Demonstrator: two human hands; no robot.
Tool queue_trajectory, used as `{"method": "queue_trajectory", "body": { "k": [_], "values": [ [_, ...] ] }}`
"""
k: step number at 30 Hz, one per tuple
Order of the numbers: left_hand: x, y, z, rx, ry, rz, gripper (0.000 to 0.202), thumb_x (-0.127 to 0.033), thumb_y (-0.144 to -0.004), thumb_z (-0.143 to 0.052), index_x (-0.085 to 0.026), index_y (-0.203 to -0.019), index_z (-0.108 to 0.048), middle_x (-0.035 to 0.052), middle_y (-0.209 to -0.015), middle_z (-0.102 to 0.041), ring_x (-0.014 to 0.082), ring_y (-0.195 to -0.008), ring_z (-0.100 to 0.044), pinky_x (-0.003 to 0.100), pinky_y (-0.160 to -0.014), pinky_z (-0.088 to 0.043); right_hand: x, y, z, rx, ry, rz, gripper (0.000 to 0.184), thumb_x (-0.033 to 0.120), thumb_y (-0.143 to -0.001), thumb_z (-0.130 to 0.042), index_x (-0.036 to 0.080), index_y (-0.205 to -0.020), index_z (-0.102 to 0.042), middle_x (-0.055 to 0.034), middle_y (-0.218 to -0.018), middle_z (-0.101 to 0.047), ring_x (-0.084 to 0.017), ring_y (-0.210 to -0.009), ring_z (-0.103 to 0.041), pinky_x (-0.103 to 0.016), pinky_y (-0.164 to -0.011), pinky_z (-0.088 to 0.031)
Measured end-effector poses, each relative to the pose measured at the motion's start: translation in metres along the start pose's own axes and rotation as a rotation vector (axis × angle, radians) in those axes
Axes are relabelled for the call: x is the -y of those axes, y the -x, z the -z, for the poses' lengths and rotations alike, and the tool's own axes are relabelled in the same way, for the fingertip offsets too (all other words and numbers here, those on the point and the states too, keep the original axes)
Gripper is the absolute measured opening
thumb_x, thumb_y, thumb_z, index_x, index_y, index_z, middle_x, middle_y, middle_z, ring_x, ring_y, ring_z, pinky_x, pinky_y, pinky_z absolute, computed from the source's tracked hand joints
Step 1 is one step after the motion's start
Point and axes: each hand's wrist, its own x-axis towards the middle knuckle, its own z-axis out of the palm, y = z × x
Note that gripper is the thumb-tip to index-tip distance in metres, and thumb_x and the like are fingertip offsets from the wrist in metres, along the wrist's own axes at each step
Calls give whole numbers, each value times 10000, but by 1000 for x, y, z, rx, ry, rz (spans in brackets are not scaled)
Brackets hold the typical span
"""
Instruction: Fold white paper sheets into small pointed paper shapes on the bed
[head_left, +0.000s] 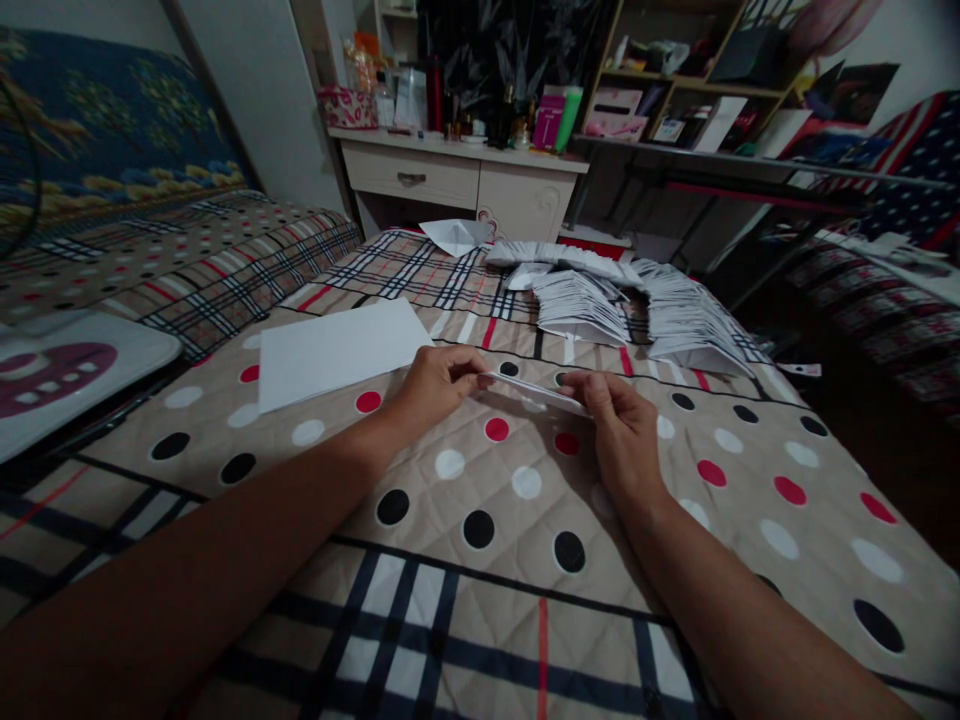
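Note:
A narrow strip of folded white paper [536, 391] is held just over the dotted bedspread, seen nearly edge-on. My left hand [442, 380] pinches its left end between thumb and fingers. At the other end, my right hand [619, 415] grips it with the thumb on top. Left of my left hand lies a flat white sheet or stack of paper [341, 350]. Beyond my hands, folded papers stand in rows: a middle row [579, 308], a right row [694, 315] and a long row [559, 258] behind them.
The quilted bedspread [480, 480] has dots and plaid bands. A loose folded paper [456, 236] lies near the bed's far edge. At the left is a white item with a purple oval [56, 375]. A white dresser [525, 195] and a desk [750, 165] stand behind the bed.

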Motion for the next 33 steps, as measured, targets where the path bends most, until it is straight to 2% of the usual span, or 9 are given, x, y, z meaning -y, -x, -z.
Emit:
{"method": "queue_trajectory", "body": {
  "k": [2, 4, 9, 14, 17, 20, 23, 29, 33],
  "values": [
    [2, 0, -1, -55, 30, -9, 92, -65, -718, -629, -134, -713, -690, 4, -675, -692, 104, -636, -635, 202, -609, -503, 0, 0, 0, 34, -44, -47, 406, 551, -887, -536, 190, -943, -713, -63, -858, -704, -174, -741, -631, -276, -629, -493],
    [3, 0, -1, -92, 23, -31, 159, -27, -704, -593, -139, -726, -703, 18, -724, -724, 121, -690, -672, 226, -663, -540, 0, 0, -1, 78, -60, -87, 391, 546, -851, -595, 188, -959, -711, -64, -868, -707, -168, -721, -631, -265, -600, -489],
    [1, 2, -1, -115, 25, -113, 294, 54, -656, -505, -150, -724, -706, 30, -822, -754, 138, -808, -706, 265, -783, -570, 1, 0, -6, 227, -107, -123, 384, 393, -706, -775, 169, -1005, -690, -25, -780, -677, -131, -643, -594, -235, -553, -460],
    [0, 2, -3, -107, -7, -88, 276, 24, -701, -522, -144, -811, -712, 44, -871, -757, 139, -800, -706, 241, -715, -564, -3, 0, -8, 234, -116, -108, 348, 312, -676, -785, 163, -976, -693, -11, -743, -661, -124, -630, -588, -244, -577, -474],
    [0, 1, -3, -93, -64, -120, 292, 35, -703, -521, -152, -807, -721, 39, -862, -754, 137, -798, -699, 226, -690, -542, -1, 0, -8, 228, -66, -104, 305, 333, -705, -762, 161, -949, -705, -18, -755, -668, -127, -647, -591, -247, -595, -469],
    [-1, 0, -1, -103, -108, -164, 319, 72, -678, -507, -158, -751, -716, 32, -849, -749, 136, -811, -688, 235, -714, -525, 2, 2, -8, 304, -6, -82, 344, 381, -722, -752, 162, -983, -704, -33, -811, -676, -150, -711, -606, -269, -642, -473],
    [-1, 1, 0, -112, -118, -173, 313, 74, -683, -514, -159, -748, -712, 32, -849, -746, 138, -812, -686, 246, -728, -525, 4, 4, -9, 381, 104, -38, 434, 362, -679, -794, 173, -1055, -691, -34, -854, -670, -169, -752, -602, -292, -677, -473],
    [0, 2, -1, -95, -134, -207, 323, 73, -683, -510, -172, -756, -707, 21, -880, -746, 141, -839, -687, 254, -750, -535, 0, 5, -10, 385, 174, 18, 353, 259, -680, -780, 200, -1018, -699, 0, -812, -621, -150, -727, -574, -274, -659, -452],
    [-2, 2, -1, -96, -171, -211, 360, 80, -675, -493, -169, -809, -717, 28, -892, -743, 141, -839, -681, 241, -721, -527, 0, 5, -10, 399, 152, -18, 317, 259, -685, -767, 194, -986, -692, 14, -754, -610, -132, -652, -559, -262, -613, -439]
  ]
}}
